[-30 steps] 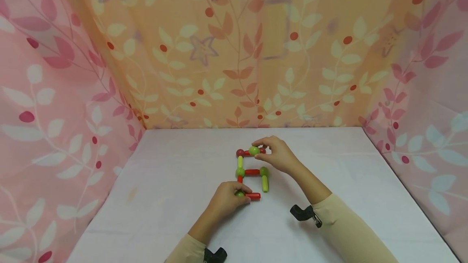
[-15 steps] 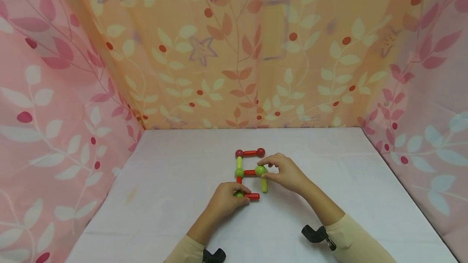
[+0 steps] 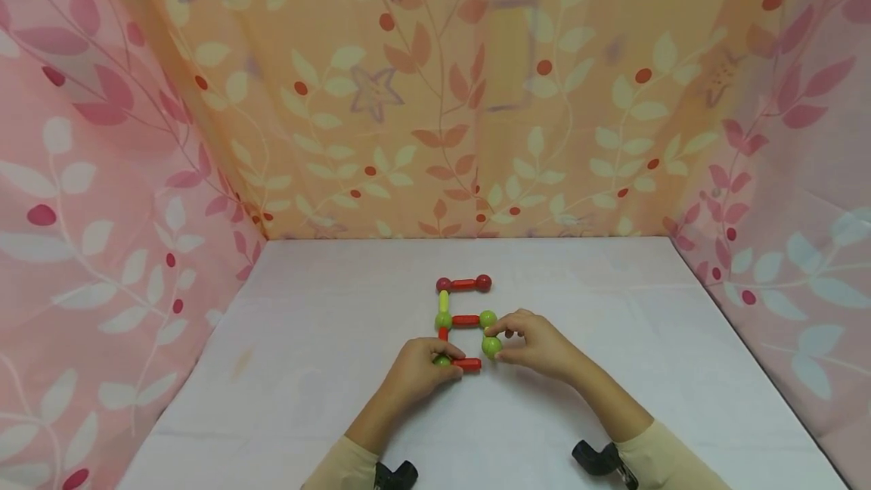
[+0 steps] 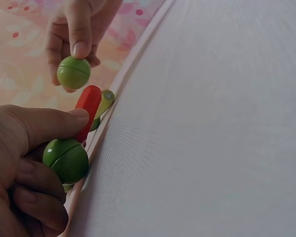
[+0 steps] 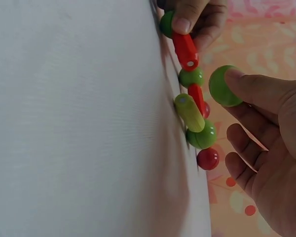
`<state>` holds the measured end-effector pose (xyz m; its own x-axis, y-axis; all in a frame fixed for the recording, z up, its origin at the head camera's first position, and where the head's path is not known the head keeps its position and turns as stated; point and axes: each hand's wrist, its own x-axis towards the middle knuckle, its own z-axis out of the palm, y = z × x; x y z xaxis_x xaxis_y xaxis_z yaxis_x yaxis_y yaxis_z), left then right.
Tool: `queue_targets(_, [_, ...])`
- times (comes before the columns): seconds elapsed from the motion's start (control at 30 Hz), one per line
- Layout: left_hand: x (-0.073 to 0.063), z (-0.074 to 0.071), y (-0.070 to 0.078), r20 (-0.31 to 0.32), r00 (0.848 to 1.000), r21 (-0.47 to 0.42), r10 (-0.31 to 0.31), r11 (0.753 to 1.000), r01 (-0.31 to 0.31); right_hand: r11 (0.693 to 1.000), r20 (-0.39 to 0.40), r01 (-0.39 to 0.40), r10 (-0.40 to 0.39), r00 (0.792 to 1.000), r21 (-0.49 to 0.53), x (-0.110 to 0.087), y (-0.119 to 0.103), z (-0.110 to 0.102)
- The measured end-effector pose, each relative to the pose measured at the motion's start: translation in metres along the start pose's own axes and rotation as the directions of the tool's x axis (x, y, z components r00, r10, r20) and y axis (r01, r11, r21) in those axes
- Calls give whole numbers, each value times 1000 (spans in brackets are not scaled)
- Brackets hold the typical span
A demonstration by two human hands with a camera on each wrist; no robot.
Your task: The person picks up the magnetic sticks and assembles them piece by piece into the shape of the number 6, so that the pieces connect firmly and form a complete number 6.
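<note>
My left hand pinches the near corner of a ball-and-rod construction, with its thumb on a red rod and curled fingers beside a green ball. Between thumb and fingertips, my right hand holds a loose green ball. That ball is raised off the table and overlaps the yellow-green rod in the head view. This rod extends from another green ball towards the near side. Silver dots show on the rods' free ends in the right wrist view.
Farther back, two red balls are joined by a red rod. A white cloth covers the table. Patterned fabric walls surround it at the back and sides. Black wrist mounts stick out at both sleeves.
My right hand has carried the green ball from the far red rod, past the middle green ball, towards the near end of the yellow-green rod. My left hand has kept its hold.
</note>
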<state>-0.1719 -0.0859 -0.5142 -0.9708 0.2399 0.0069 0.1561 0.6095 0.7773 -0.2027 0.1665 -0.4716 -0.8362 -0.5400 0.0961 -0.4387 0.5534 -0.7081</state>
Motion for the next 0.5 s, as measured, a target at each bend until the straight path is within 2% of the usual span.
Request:
queue_targets(0.33, [0,-1,0,6,1000,-2,-3,1000,3,998,72,68,-68,995,3,-6,6,7])
queue_targets(0.5, [-1,-1,0,6,1000,-15,12,1000,-12,997,98,71,-72,993,7,-7,9,11])
